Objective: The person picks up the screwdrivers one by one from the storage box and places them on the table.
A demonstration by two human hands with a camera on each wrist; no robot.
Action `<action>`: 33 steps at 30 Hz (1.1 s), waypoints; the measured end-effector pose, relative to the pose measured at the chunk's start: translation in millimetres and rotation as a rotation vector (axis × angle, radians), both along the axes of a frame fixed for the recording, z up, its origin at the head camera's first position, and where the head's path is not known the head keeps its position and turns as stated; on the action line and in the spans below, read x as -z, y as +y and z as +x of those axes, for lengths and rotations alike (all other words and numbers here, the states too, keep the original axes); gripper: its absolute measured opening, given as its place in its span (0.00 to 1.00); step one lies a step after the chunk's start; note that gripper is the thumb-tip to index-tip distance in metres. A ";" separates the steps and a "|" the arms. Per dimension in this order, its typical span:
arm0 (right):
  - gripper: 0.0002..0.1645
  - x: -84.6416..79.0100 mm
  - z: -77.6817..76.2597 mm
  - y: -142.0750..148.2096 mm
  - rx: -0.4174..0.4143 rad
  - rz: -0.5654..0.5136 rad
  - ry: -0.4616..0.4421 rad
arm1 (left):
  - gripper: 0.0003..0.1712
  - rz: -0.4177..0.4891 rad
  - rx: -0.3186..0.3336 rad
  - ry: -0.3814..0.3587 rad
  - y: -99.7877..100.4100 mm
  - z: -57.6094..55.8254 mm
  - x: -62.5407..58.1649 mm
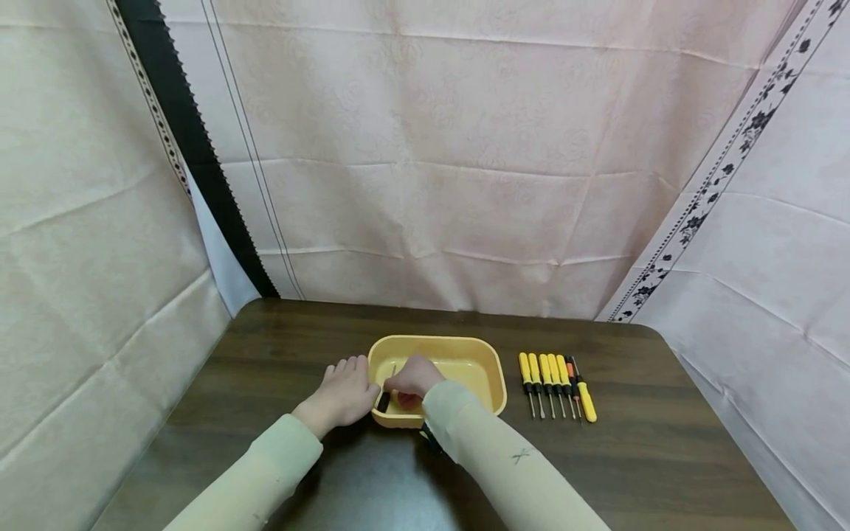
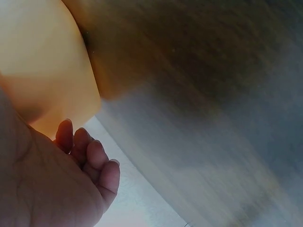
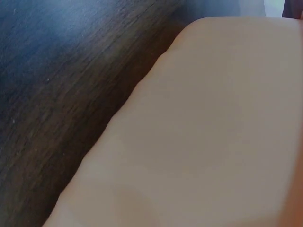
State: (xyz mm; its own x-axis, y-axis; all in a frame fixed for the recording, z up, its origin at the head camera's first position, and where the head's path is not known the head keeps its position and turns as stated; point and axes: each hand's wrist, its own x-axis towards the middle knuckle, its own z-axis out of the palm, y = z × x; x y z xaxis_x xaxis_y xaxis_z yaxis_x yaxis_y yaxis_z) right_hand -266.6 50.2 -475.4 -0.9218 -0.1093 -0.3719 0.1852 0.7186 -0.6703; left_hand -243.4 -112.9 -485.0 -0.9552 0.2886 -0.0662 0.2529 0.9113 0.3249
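A yellow plastic bin [image 1: 488, 354] sits on the table in the head view. My right hand [image 1: 415, 376] reaches into its left half and pinches a black-handled screwdriver [image 1: 384, 402]; its thin shaft points away from me. Something red [image 1: 408, 400] lies beneath that hand, mostly covered. My left hand [image 1: 341, 392] rests against the bin's left side with its fingers extended and its thumb near the rim. In the left wrist view the bin wall [image 2: 42, 52] stands beside the left palm, the fingers relaxed. The bin wall [image 3: 189, 118] fills most of the right wrist view, where the right hand's grip is hidden.
Several screwdrivers [image 1: 544, 365] with mostly yellow handles lie in a row right of the bin. At the row's right end, one yellow-handled screwdriver [image 1: 586, 402] points the other way. Light cloth [image 1: 432, 147] hangs behind the dark wooden table [image 1: 637, 442]. A dark object [image 1: 430, 436] shows below the right wrist.
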 end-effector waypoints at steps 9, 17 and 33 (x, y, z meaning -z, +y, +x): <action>0.11 -3.7 -3.1 17.8 -0.060 0.058 0.009 | 0.16 0.003 0.017 0.015 2.7 0.3 -1.4; 0.14 -11.1 -1.9 58.2 -0.118 0.247 0.052 | 0.15 0.009 0.012 -0.008 -0.8 -1.0 0.0; 0.25 -10.7 3.8 93.0 -0.183 0.481 0.125 | 0.18 0.002 0.006 -0.083 -1.9 -2.1 -5.2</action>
State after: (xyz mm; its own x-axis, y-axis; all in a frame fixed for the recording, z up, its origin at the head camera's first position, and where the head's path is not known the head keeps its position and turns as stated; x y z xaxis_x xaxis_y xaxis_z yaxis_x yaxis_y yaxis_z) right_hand -262.7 143.2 -464.7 -0.9441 -0.1168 -0.3084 -0.0323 0.9634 -0.2660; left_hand -245.4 -114.8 -479.8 -0.9447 0.2944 -0.1442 0.2304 0.9091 0.3470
